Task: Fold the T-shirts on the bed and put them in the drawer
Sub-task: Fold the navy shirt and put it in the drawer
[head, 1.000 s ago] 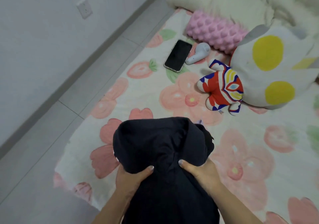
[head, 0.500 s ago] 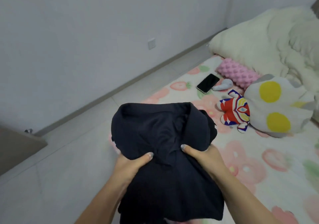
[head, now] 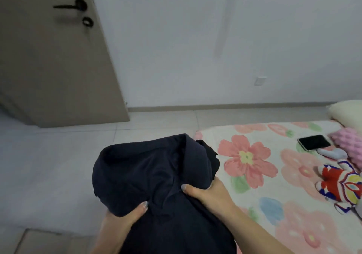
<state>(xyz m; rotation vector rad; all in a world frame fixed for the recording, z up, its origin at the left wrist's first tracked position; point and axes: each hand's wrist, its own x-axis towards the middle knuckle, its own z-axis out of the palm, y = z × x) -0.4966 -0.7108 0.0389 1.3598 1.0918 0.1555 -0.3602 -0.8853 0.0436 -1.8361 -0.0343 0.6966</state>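
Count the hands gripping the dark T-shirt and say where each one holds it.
2. The left hand grips the dark T-shirt low on its left; the right hand its right edge.

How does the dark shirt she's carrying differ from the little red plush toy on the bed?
The navy T-shirt is one plain dark colour; the plush toy is patterned red, blue, white and yellow. The T-shirt is held up in the left hand and right hand; the toy lies on the floral bedsheet. The T-shirt looks much larger. Both are soft fabric.

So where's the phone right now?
In the head view the black phone lies screen-up on the flowered bedsheet at the far right, just left of the pink bumpy pillow and above the red-and-blue plush toy.
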